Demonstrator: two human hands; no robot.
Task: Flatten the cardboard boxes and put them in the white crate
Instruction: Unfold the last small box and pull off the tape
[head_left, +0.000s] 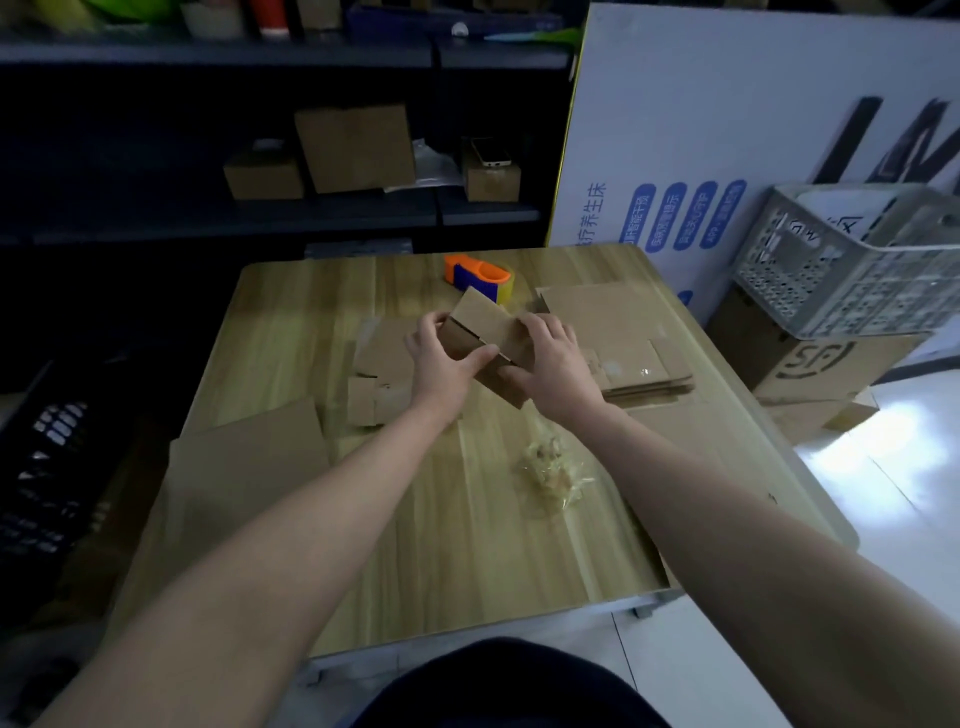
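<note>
A white perforated plastic crate (810, 291) sits on a brown printed carton (810, 364) to the right of the pale wooden table (467, 545). A pale sheet with dark marks shows inside it; anything else in it cannot be made out. Above the tabletop, a person's left hand (441, 364) and right hand (556, 364) each grip one end of a small brown cardboard box (485, 332), fingers curled round it. A stack of flattened brown cardboard (623, 332) lies just beside the right hand.

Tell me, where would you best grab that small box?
Grip the box by its two short ends, left hand and right hand coming from either side. Its top flap stands open, so the top probably gives no firm hold.
</note>
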